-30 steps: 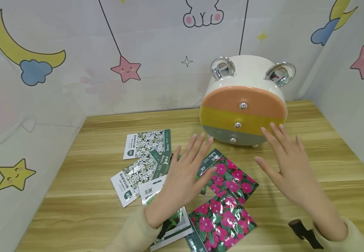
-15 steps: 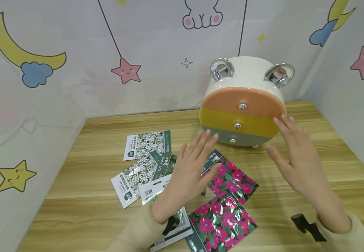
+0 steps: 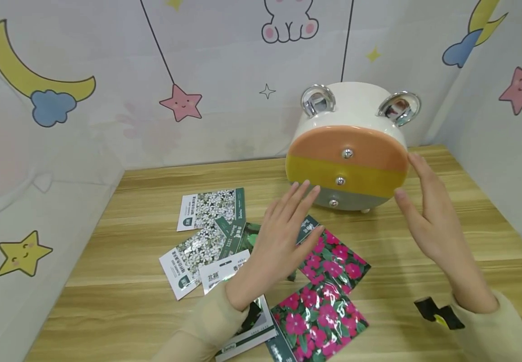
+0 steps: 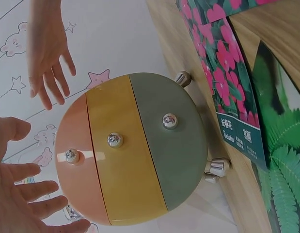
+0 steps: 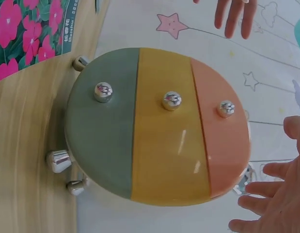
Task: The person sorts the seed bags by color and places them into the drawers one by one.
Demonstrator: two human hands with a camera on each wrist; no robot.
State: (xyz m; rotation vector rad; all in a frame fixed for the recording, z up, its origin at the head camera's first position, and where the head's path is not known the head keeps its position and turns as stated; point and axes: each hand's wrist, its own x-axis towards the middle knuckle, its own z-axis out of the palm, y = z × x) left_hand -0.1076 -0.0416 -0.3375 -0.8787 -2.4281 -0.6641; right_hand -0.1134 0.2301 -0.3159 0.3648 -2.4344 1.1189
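Note:
A small round-fronted drawer cabinet [image 3: 360, 103] stands at the back right, with orange, yellow and grey-green drawer fronts [image 3: 319, 171] and silver knobs. My left hand [image 3: 276, 244] hovers over the seed packets, fingers extended towards the cabinet's lower left front. The right hand [image 3: 439, 226] is raised at the cabinet's right side, its fingertips close to the edge; contact cannot be told in the head view. In the left wrist view, the left hand [image 4: 23, 189] holds nothing. The right wrist view shows the right hand [image 5: 278, 189] with spread fingers, apart from the drawer fronts.
Two white-flower seed packets [image 3: 197, 251] lie left on the wooden table [image 3: 107, 261]. Pink-flower packets [image 3: 319, 322] lie in the middle, beside green-leaf packets partly hidden by the left arm. Printed cloth walls [image 3: 224, 136] enclose the table's back and sides.
Both hands have moved forward and to the right in the head view, the right hand reaching the cabinet's right edge. The cabinet and packets have stayed put.

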